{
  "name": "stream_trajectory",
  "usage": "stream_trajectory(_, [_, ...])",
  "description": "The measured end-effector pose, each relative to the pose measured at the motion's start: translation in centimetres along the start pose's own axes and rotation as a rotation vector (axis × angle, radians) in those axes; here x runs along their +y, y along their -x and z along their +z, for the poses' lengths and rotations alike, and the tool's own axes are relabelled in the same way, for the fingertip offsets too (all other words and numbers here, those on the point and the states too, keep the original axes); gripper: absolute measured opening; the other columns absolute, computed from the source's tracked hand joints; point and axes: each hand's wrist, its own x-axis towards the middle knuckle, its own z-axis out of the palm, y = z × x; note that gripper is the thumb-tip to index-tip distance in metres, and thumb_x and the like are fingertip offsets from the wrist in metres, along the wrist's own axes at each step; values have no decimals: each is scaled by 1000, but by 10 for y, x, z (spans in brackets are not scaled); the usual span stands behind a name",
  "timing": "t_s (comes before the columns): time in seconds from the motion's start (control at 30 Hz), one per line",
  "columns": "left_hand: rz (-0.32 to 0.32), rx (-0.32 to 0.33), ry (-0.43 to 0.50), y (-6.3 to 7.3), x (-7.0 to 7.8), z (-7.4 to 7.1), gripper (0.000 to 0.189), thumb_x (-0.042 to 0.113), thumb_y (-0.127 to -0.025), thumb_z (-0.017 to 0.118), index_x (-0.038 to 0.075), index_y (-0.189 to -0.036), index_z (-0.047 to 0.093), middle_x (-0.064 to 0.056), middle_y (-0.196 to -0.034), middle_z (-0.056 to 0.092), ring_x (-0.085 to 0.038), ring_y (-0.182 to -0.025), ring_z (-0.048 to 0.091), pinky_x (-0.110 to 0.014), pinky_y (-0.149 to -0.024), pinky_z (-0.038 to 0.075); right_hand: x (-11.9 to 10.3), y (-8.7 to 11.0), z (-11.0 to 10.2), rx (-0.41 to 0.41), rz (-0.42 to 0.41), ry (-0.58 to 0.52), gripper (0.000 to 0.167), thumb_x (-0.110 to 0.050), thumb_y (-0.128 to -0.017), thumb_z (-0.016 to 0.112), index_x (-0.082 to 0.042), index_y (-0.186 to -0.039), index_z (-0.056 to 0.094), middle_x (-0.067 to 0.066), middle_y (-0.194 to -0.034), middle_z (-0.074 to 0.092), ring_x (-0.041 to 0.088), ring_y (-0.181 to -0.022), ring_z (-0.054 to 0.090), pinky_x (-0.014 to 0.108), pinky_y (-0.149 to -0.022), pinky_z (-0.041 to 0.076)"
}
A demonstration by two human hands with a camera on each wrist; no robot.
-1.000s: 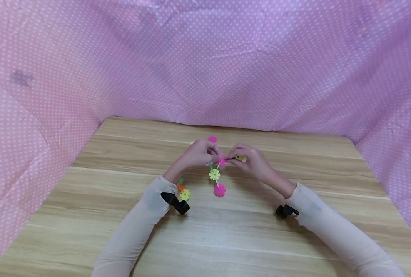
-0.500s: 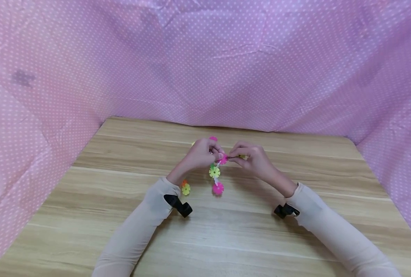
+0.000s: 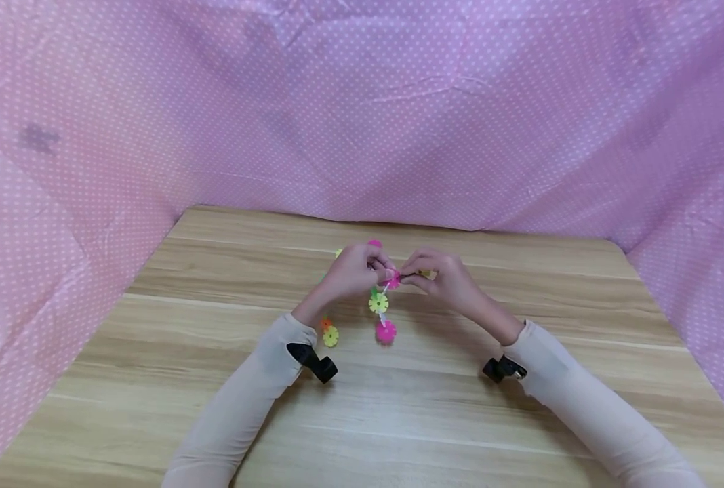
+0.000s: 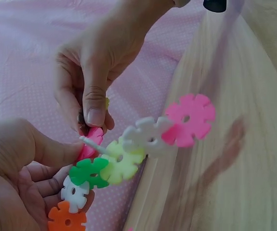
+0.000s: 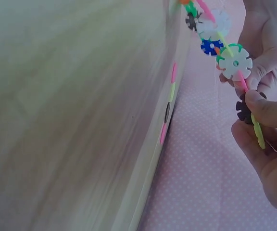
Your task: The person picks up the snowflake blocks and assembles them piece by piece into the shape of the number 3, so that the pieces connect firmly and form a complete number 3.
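Slotted snowflake discs are linked into a branching, multicoloured chain. My left hand [image 3: 354, 272] pinches a pink snowflake disc [image 4: 91, 144] of this chain between thumb and fingers. Facing it, my right hand [image 3: 446, 280] pinches a dark snowflake disc [image 5: 243, 109], with a yellow disc [image 5: 258, 134] joined to it. The dark disc's edge meets the pink disc's edge; how deep the slots sit is hidden by fingertips. From the left hand, white [image 4: 143, 137], light yellow [image 4: 121, 166], green [image 4: 89, 172] and orange discs [image 4: 66, 220] trail off, ending in another pink disc [image 4: 191, 120].
The wooden table [image 3: 398, 420] lies below both hands, with a pink dotted cloth [image 3: 362, 122] hanging behind it. A yellow disc [image 3: 331, 336] shows beside the left forearm. More discs [image 5: 172, 91] appear edge-on along the table's edge in the right wrist view.
My left hand has shifted slightly to the right, bringing the pink disc closer to the dark one. The trailing discs have moved a little with it. My right hand has hardly moved.
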Motion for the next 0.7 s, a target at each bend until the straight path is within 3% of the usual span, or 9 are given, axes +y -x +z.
stream_trajectory(0.23, [-19, -20, 20, 0, -3, -9, 9, 11, -96, 69, 4, -98, 74, -8, -89, 73, -19, -79, 69, -20, -63, 49, 3, -5, -2, -9, 289, -88, 31, -2, -82, 83, 2, -112, 74, 19, -109, 75, 33, -98, 74, 36, -80, 64])
stream_trajectory(0.37, [-52, -23, 39, 1, -3, -14, 11, 14, -96, 70, 4, -99, 75, -8, -91, 73, -23, -86, 70, -22, -67, 51, 7, -7, -6, 8, 422, -179, 31, -1, -89, 76, 4, -119, 70, 22, -110, 74, 34, -94, 73, 30, -78, 63])
stream_trajectory(0.57, [-52, -69, 114, 0, -6, -22, 15, 13, -97, 67, 1, -103, 74, -12, -98, 73, -24, -91, 68, -22, -73, 52, 10, -12, -9, 42, 500, -374, 25, 2, -93, 70, 9, -117, 69, 28, -105, 72, 18, -79, 73, 29, -73, 64])
stream_trajectory(0.7, [-59, -128, 175, 0, -7, -27, 21, 19, -99, 66, 2, -110, 73, -12, -103, 73, -20, -94, 67, -23, -77, 52, 8, -17, -9, 41, 523, -432, 24, -1, -93, 71, 8, -116, 70, 28, -107, 72, 10, -76, 72, 29, -74, 64])
